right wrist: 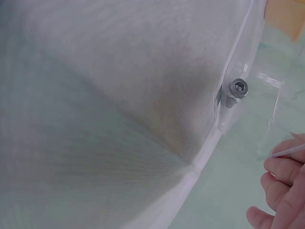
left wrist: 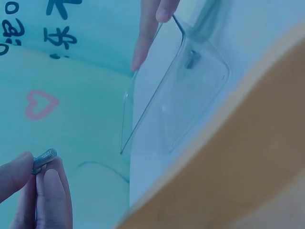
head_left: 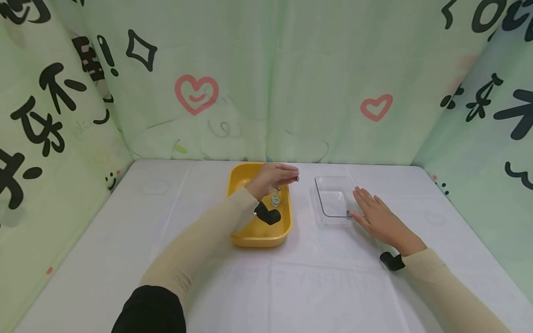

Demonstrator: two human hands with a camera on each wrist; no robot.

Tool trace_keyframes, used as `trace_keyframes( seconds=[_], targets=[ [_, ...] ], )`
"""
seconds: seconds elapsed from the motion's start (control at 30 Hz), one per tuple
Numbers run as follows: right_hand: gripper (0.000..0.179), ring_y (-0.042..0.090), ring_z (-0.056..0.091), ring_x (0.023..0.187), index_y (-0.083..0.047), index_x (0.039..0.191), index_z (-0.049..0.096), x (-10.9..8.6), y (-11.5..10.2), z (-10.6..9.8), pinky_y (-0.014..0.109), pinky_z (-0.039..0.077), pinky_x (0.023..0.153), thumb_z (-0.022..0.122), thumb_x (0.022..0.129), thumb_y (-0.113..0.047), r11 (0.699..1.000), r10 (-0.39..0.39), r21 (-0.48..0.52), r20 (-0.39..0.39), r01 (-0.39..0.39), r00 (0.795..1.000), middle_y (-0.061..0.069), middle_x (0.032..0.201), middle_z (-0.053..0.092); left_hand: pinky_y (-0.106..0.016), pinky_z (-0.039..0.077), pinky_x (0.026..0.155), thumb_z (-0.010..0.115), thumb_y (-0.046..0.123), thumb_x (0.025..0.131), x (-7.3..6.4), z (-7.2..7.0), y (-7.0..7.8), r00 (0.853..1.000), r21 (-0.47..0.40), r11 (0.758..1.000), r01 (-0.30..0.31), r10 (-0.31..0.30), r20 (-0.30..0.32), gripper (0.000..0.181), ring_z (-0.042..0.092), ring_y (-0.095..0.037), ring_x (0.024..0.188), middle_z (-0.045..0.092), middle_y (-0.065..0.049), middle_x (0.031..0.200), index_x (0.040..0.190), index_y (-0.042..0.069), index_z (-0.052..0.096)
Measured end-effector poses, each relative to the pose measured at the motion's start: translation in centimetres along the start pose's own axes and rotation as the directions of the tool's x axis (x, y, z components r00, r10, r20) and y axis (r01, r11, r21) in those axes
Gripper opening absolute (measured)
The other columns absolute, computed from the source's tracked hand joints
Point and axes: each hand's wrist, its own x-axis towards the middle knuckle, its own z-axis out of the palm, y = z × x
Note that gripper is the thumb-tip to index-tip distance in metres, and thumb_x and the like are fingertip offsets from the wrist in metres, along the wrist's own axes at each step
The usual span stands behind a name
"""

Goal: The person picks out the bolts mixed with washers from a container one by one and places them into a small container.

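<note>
Between thumb and fingertips, my left hand (head_left: 272,179) pinches a small metal bolt (left wrist: 45,160), its threaded end pointing away from the fingers. That hand is above the yellow tray (head_left: 262,241), where several small metal pieces (head_left: 275,199) lie partly hidden under the wrist. A clear plastic box (head_left: 333,199) sits to the right of the tray. My right hand (head_left: 385,224) is at the box's right side, fingers extended along its rim and thumb by the near corner. Inside the box is another bolt (right wrist: 239,88), showing a hex-socket head.
A white cloth covers the table (head_left: 325,286). Pale green curtains (head_left: 316,83) with printed hearts and dark lettering enclose the back and both sides. Dark straps (head_left: 268,213) are on both wrists.
</note>
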Motion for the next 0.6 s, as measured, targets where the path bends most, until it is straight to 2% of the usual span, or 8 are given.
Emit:
trace_keyframes(
  seconds=[0.1,0.23,0.4,0.6],
  targets=[
    [0.071,0.042,0.014,0.143,0.007,0.147,0.015,0.0,0.1,0.1,0.060,0.014,0.114,0.043,0.099,-0.037,1.000,-0.003,0.001,-0.003,0.003,1.000,0.029,0.153,0.018,-0.036,0.051,0.097,0.066,0.001,0.085,0.2,0.9,0.0,1.000,0.018,1.000,0.017,-0.017,0.003,0.029,0.067,-0.012,0.074,0.071,-0.015,0.101,0.113,-0.006,0.065],
    [0.071,0.042,0.014,0.143,0.007,0.147,0.015,0.0,0.2,0.3,0.060,0.014,0.115,0.042,0.099,-0.038,1.000,-0.004,-0.001,-0.004,0.004,1.000,0.028,0.153,0.017,-0.032,0.053,0.093,0.066,0.002,0.085,0.5,2.0,0.0,1.000,0.046,0.999,0.014,-0.015,0.016,0.029,0.069,-0.017,0.084,0.065,-0.021,0.116,0.112,-0.005,0.066],
    [0.071,0.041,0.014,0.143,0.006,0.148,0.014,-0.1,0.2,0.2,0.060,0.013,0.115,0.043,0.099,-0.038,1.000,0.001,0.003,-0.004,-0.001,1.000,0.028,0.153,0.017,-0.033,0.053,0.092,0.068,0.003,0.084,0.8,3.3,-0.1,1.000,0.055,0.998,0.014,-0.016,0.024,0.029,0.070,-0.020,0.088,0.064,-0.022,0.117,0.111,-0.005,0.066],
    [0.071,0.042,0.014,0.143,0.006,0.147,0.015,0.1,0.0,0.1,0.060,0.015,0.115,0.043,0.099,-0.038,1.000,0.012,-0.010,0.000,-0.012,1.000,0.028,0.153,0.018,-0.035,0.053,0.093,0.066,-0.003,0.084,0.7,4.6,0.0,0.999,0.009,1.000,0.016,-0.017,0.037,0.029,0.065,-0.031,0.106,0.063,-0.024,0.117,0.112,-0.008,0.065]
  ],
)
